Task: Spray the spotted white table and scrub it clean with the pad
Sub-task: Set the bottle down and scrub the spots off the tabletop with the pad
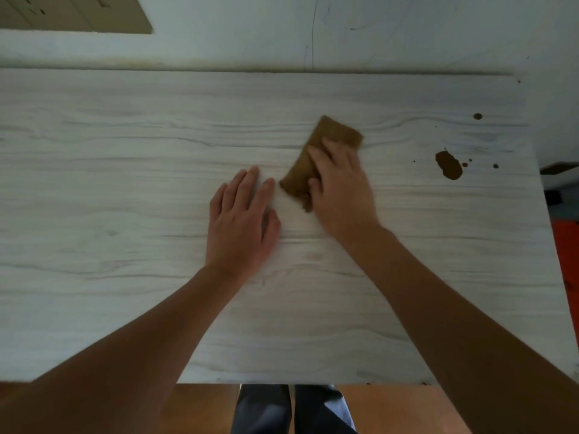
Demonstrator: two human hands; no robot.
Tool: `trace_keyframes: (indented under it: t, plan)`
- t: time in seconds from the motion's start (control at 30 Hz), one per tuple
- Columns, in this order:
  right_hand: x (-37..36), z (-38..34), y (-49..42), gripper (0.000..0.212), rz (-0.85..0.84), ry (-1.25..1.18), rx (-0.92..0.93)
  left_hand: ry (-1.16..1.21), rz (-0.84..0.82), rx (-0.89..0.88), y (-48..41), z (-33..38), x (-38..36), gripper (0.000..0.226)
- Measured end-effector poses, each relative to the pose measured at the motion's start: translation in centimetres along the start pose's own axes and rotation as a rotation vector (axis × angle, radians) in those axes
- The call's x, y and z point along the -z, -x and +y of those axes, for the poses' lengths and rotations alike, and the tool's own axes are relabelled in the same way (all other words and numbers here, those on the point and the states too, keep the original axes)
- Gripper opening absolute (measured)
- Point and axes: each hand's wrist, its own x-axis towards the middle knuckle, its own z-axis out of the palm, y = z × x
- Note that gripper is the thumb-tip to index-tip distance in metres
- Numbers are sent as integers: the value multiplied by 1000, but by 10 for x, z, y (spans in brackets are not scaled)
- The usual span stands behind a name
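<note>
A white wood-grain table (125,183) fills most of the view. A brown scrub pad (326,136) lies flat near its middle, and my right hand (341,189) presses down on it with the fingers spread over the pad. My left hand (241,220) rests flat on the bare tabletop just left of the pad, fingers apart, holding nothing. A large brown stain (449,166) sits to the right of the pad, with small brown spots around it and one round spot (477,116) farther back. No spray bottle is in view.
The table's far edge meets a white wall (313,32). The right edge of the table runs close to an orange object (568,245) on the floor. My legs (291,408) stand at the near edge over a wooden floor.
</note>
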Motion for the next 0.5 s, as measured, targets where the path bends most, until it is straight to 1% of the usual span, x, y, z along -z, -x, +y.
trace_keyframes:
  t: [0.13,0.27,0.33,0.4,0.5]
  plan:
    - [-3,-1,72,54,-62,26,99,32,-16,18,2,-1,0,53]
    - [21,35,117,54,-144,71,149,97,-18,-1,3,-7,7,53]
    - [34,52,118,54,-159,91,119,58,-25,-35,10,-20,13,54]
    - [40,58,102,56,-166,95,57,1,-25,-26,25,-47,22,55]
    - [32,41,56,55,-76,70,-30,-52,-36,-12,44,-91,34,58]
